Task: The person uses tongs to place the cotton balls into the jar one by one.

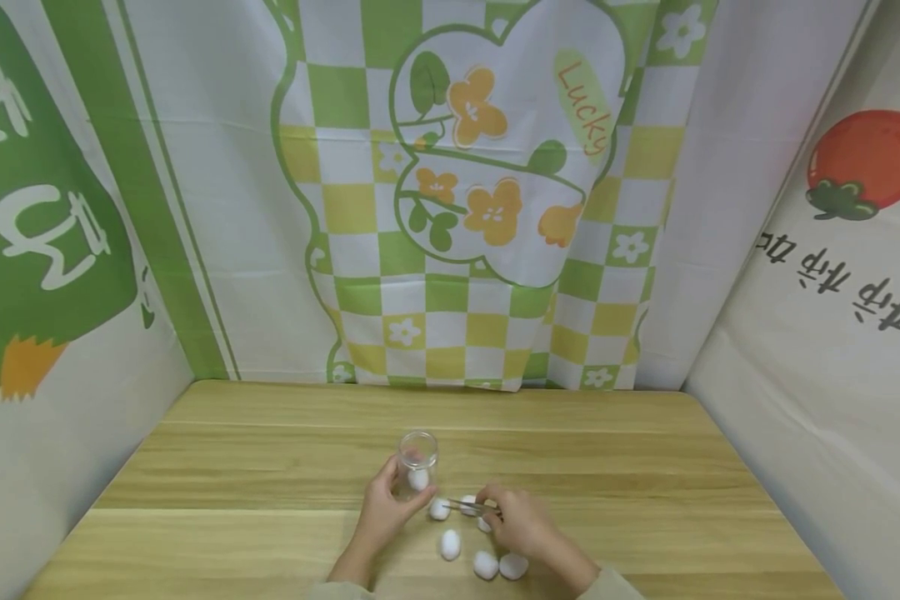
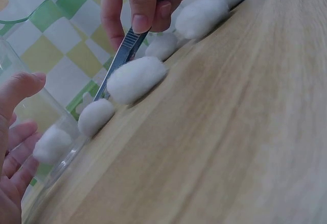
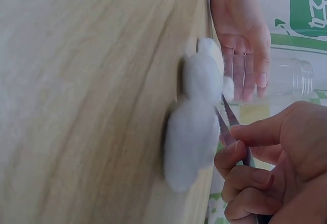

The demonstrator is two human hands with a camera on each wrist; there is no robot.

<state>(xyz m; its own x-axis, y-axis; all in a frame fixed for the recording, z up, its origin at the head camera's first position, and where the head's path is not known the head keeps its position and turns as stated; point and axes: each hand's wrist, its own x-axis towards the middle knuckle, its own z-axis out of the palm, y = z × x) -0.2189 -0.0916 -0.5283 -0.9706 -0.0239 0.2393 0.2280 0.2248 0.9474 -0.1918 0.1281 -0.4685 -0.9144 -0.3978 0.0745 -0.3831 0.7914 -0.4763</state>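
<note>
A clear jar (image 3: 290, 78) stands upright, one white cotton ball (image 1: 418, 479) inside — metal tweezers (image 2: 123, 54) slant, tips parted, by loose cotton balls (image 1: 450, 544).

"Lucky" (image 1: 583, 102) is printed on the checkered cloth (image 1: 487, 275), "柿柿如" (image 1: 825, 272) on the right cloth (image 1: 817, 392); white characters (image 1: 43, 242) on the left cloth (image 1: 82, 400) cannot be read.

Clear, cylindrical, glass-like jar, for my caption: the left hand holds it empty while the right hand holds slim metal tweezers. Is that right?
Not quite: the clear, cylindrical jar isn't empty. The head view shows a white, rounded, cotton-like ball inside it. The left hand does hold it, and the right hand holds the slim metal tweezers.
</note>
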